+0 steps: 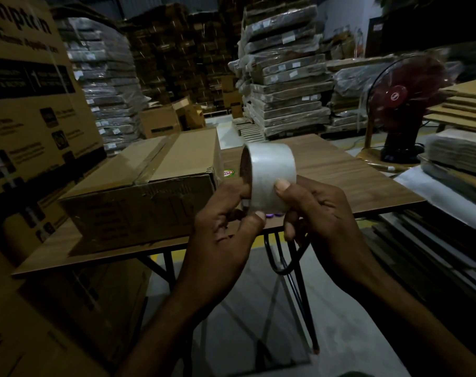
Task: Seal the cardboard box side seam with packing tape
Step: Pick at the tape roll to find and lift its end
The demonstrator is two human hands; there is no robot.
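Clear tape roll (269, 178) has its axis sideways, core opening facing left; left hand (220, 235) and right hand (321, 213) pinch it between them, thumbs on its band

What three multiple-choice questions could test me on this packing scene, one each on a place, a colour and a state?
1. Where does the long brown cardboard box lie? A on the floor; B on the wood-grain table; C on a pallet.
2. What colour is the round standing fan? A blue; B red; C white.
3. The roll of clear packing tape is: A flat on the table; B stuck to the box; C held in the air.
Answers: 1 B, the box rests on the table top. 2 B, its blades and hub show dark red. 3 C, the left hand and right hand both grip it near the table's edge.
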